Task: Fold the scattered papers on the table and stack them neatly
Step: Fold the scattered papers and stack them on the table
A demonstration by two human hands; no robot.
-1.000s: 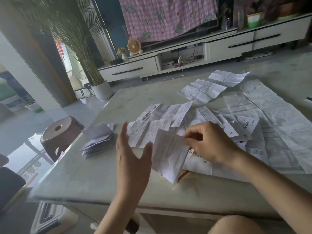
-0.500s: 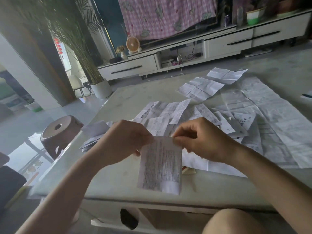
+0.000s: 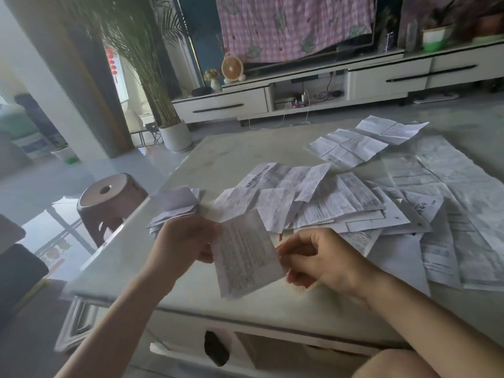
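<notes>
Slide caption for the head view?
Both hands, left and right, hold a printed white paper sheet above the paper-strewn pale table.

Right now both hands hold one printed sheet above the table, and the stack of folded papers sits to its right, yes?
Not quite: the head view shows the stack of folded papers to the left of the printed sheet. Both hands, left and right, do hold it.

On the printed sheet (image 3: 245, 255) held between my left hand (image 3: 188, 241) and right hand (image 3: 321, 261), and on the scattered papers (image 3: 327, 197), no text was legible to me.
</notes>
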